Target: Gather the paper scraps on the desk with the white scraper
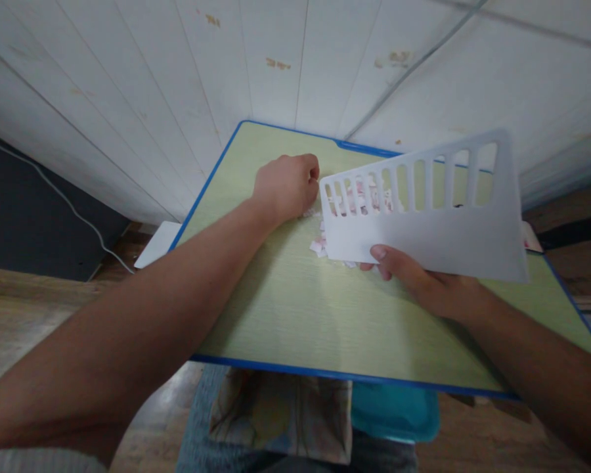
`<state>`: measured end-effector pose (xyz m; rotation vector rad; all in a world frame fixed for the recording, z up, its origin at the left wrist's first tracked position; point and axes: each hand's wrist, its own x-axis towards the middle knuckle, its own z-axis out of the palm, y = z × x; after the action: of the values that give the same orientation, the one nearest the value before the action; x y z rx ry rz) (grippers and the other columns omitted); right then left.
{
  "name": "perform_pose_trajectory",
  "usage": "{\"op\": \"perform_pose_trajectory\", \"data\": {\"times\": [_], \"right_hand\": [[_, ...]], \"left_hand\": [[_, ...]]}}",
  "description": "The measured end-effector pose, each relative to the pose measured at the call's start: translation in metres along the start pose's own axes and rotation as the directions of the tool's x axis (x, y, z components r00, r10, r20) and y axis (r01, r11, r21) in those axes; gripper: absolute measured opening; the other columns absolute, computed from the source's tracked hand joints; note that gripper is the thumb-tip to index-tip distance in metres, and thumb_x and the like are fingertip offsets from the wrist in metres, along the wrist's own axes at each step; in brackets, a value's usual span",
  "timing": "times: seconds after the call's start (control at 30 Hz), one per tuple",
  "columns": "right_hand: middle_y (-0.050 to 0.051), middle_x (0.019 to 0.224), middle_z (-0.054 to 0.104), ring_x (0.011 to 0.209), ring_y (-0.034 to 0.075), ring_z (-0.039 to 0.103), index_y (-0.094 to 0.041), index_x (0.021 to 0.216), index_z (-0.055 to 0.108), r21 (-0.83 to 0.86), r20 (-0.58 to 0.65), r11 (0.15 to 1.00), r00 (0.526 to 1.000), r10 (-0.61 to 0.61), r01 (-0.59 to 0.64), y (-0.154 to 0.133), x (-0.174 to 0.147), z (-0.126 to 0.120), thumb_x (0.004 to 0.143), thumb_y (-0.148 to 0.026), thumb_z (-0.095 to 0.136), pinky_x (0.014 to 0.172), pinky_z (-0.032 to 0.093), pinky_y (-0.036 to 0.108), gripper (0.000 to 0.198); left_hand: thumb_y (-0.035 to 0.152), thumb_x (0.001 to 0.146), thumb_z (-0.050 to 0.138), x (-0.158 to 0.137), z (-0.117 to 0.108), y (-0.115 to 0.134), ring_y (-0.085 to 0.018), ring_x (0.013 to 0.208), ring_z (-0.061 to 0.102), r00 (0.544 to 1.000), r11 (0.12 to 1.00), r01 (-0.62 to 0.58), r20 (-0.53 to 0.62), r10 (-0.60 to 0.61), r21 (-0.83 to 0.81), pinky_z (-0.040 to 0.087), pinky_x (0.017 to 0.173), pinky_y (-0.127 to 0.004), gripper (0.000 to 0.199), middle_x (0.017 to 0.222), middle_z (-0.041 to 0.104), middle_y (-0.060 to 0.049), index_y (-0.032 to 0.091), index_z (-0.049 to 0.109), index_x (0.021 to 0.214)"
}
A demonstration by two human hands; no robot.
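"What's before us?"
"A pale green tabletop (270,302) by a white plank wall (270,33)."
"Where's the slotted white panel (448,240)?"
"Clamped in our right hand (418,279), tilted over the paper scraps (319,247)."
"And our left hand (286,187)?"
"Curled beside the panel's narrow end; we can't tell if it holds anything."
"Room?"
"Mostly between the scraps and the near blue edge (295,370)."

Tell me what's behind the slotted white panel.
Through slots in the panel, pinkish scraps and the greenish tabletop show; some scraps poke past its left edge. Anything behind the solid part is hidden.
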<state>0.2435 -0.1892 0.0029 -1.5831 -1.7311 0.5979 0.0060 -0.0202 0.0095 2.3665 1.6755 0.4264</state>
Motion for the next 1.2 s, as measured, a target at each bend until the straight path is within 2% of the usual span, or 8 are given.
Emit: {"op": "perform_pose_trajectory", "data": {"times": [0.1, 0.27, 0.47, 0.63, 0.77, 0.87, 1.0, 1.2], "right_hand": [[-0.001, 0.092, 0.089, 0.1, 0.035, 0.083, -0.036, 0.066, 0.077, -0.103, 0.101, 0.99, 0.991, -0.091, 0.101, 0.001, -0.001, -0.002, 0.105, -0.064, 0.076, 0.117, 0.063, 0.059, 0.048], [-0.001, 0.099, 0.091, 0.108, 0.037, 0.085, -0.039, 0.072, 0.084, -0.072, 0.144, 0.991, 0.985, -0.098, 0.109, 0.001, -0.005, -0.005, 0.105, -0.064, 0.078, 0.108, 0.069, 0.058, 0.041], [-0.001, 0.083, 0.087, 0.08, 0.031, 0.083, -0.04, 0.079, 0.09, -0.07, 0.173, 0.99, 0.979, -0.111, 0.124, -0.009, -0.012, -0.006, 0.102, -0.067, 0.082, 0.101, 0.072, 0.054, 0.036], [-0.001, 0.104, 0.092, 0.097, 0.03, 0.087, -0.039, 0.091, 0.092, 0.043, 0.341, 0.98, 0.919, -0.199, 0.196, -0.023, -0.016, -0.009, 0.104, -0.06, 0.083, 0.087, 0.074, 0.044, 0.027], [-0.002, 0.075, 0.083, 0.068, 0.023, 0.08, -0.032, 0.075, 0.08, 0.158, 0.206, 0.978, 0.964, -0.166, 0.135, -0.026, -0.008, -0.014, 0.11, -0.051, 0.08, 0.07, 0.069, 0.038, 0.039], [0.0, 0.072, 0.081, 0.065, 0.024, 0.077, -0.031, 0.075, 0.076, 0.208, 0.108, 0.976, 0.99, -0.091, 0.067, -0.02, 0.0, -0.018, 0.109, -0.058, 0.08, 0.07, 0.069, 0.041, 0.044], [0.002, 0.072, 0.081, 0.067, 0.026, 0.079, -0.032, 0.073, 0.078, 0.157, 0.125, 0.985, 0.987, -0.097, 0.077, -0.013, 0.001, -0.017, 0.106, -0.063, 0.082, 0.072, 0.071, 0.043, 0.046], [0.0, 0.075, 0.085, 0.067, 0.025, 0.082, -0.031, 0.076, 0.083, 0.092, 0.17, 0.986, 0.974, -0.151, 0.137, -0.01, -0.004, -0.012, 0.107, -0.052, 0.082, 0.073, 0.072, 0.041, 0.037]], "left_hand": [[0.031, 0.108, 0.067, -0.001, -0.002, 0.001, -0.037, 0.121, 0.076, 1.0, 1.0, -0.006, 0.01, 0.006, -0.016, 0.059, 0.099, -0.043, 0.02, 0.119, 0.084, -0.008, 0.03, 0.082, 0.121], [0.03, 0.109, 0.067, -0.003, -0.009, 0.005, -0.035, 0.118, 0.075, 0.999, 1.0, -0.001, 0.04, 0.001, 0.001, 0.057, 0.094, -0.041, 0.021, 0.118, 0.085, -0.007, 0.03, 0.082, 0.123], [0.029, 0.112, 0.064, 0.001, -0.003, 0.001, -0.031, 0.12, 0.069, 1.0, 1.0, -0.003, 0.03, 0.003, 0.003, 0.055, 0.097, -0.039, 0.025, 0.129, 0.084, -0.006, 0.028, 0.081, 0.131], [0.029, 0.11, 0.063, 0.006, 0.005, -0.004, -0.035, 0.123, 0.07, 0.999, 0.999, -0.033, -0.006, 0.032, -0.013, 0.055, 0.103, -0.042, 0.025, 0.13, 0.082, -0.007, 0.027, 0.081, 0.128], [0.032, 0.109, 0.066, 0.009, 0.011, -0.009, -0.037, 0.121, 0.072, 0.996, 0.996, -0.081, -0.032, 0.08, -0.022, 0.056, 0.102, -0.045, 0.021, 0.124, 0.082, -0.007, 0.026, 0.081, 0.123], [0.036, 0.108, 0.067, 0.01, 0.018, -0.016, -0.038, 0.12, 0.072, 0.986, 0.99, -0.138, -0.103, 0.134, -0.032, 0.057, 0.101, -0.044, 0.022, 0.12, 0.083, -0.009, 0.025, 0.08, 0.121], [0.04, 0.107, 0.068, 0.012, 0.023, -0.021, -0.037, 0.118, 0.072, 0.972, 0.98, -0.191, -0.151, 0.181, -0.052, 0.057, 0.099, -0.043, 0.022, 0.115, 0.085, -0.008, 0.029, 0.081, 0.121], [0.027, 0.105, 0.065, 0.016, 0.02, -0.021, -0.036, 0.114, 0.073, 0.962, 0.975, -0.215, -0.181, 0.203, -0.05, 0.058, 0.099, -0.047, 0.022, 0.115, 0.085, -0.009, 0.029, 0.083, 0.116]]}}
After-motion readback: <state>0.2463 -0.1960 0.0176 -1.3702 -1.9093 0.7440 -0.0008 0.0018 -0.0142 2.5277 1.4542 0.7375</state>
